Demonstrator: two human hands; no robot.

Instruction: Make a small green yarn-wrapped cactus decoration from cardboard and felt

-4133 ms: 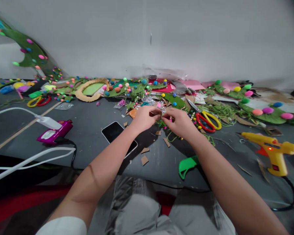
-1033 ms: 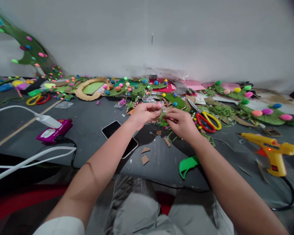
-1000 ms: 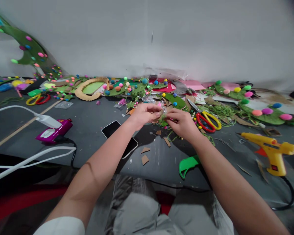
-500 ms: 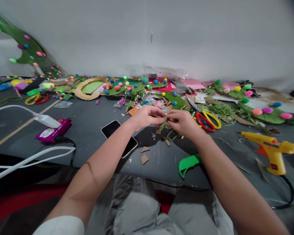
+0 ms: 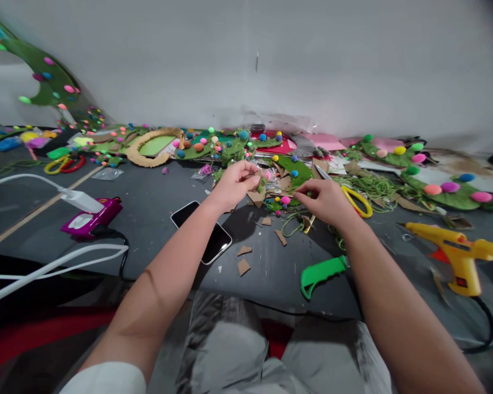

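Above the middle of the cluttered table, my left hand (image 5: 239, 185) is closed in a pinch on a small greenish piece (image 5: 262, 183), its kind unclear. My right hand (image 5: 324, 200) is apart from it, thumb and fingertips pressed together; whatever they hold, if anything, is too small to name. Between the hands lies a green felt piece with pompoms (image 5: 285, 201). A cardboard scrap (image 5: 256, 198) is just under my left fingertips. Scissors with red and yellow handles (image 5: 363, 201) are partly hidden behind my right hand.
A phone (image 5: 217, 244) lies by my left forearm. A green cutter (image 5: 322, 273) is near the front edge. The yellow glue gun (image 5: 456, 249) is at the right, a purple device with a white plug (image 5: 92, 219) at the left. Green yarn (image 5: 367, 186) and pompom-covered felt line the back.
My hands were together on one small piece and have moved apart. The left went up and slightly left with the greenish piece; the right moved right, uncovering the pompom felt piece.
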